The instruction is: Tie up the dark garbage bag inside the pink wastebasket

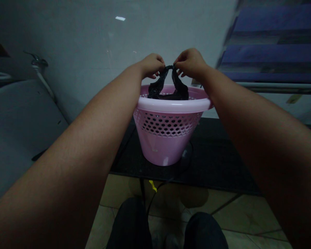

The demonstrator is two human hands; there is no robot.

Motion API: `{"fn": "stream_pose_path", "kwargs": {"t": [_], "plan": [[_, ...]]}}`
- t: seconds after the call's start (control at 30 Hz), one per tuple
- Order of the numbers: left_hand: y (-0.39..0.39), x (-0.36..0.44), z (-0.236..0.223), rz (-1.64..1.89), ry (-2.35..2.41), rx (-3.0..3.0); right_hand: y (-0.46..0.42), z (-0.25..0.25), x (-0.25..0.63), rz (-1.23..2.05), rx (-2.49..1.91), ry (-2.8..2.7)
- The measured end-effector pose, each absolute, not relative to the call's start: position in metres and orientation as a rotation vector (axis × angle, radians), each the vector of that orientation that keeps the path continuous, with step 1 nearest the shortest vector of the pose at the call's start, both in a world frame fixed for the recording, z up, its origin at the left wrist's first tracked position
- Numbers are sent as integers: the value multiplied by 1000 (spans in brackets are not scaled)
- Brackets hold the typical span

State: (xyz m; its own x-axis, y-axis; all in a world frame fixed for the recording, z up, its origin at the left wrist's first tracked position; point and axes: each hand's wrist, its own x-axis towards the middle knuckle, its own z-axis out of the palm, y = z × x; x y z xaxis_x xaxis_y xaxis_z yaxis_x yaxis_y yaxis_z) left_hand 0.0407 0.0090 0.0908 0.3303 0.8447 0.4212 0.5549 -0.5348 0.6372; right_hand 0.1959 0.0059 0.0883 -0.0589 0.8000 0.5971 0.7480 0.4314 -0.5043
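Note:
A pink plastic basket (166,143) with a band of holes stands upright on a dark tabletop. Inside it lies a black plastic bag (180,89), partly hidden behind the basket's front rim. Above the rim, my left hand (153,65) pinches one side of the bag's raised edge between thumb and fingers. Opposite it, my right hand (189,64) pinches the other side. Between the two hands the bag's edge is drawn up in an arch. My right forearm passes close by the basket's right rim.
The dark table (217,152) ends near my knees. A black cable with a yellow tag (152,186) hangs over its front edge. At left stand a grey appliance (20,114) and a wall tap (37,63). Blue-purple cloths (272,38) hang at right before the tiled wall.

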Motion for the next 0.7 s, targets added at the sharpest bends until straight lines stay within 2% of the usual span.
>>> {"fn": "stream_pose_path", "kwargs": {"t": [0.7], "plan": [[7, 39, 89, 1023, 1191, 2188, 11, 86, 199, 139, -1310, -1862]]}}
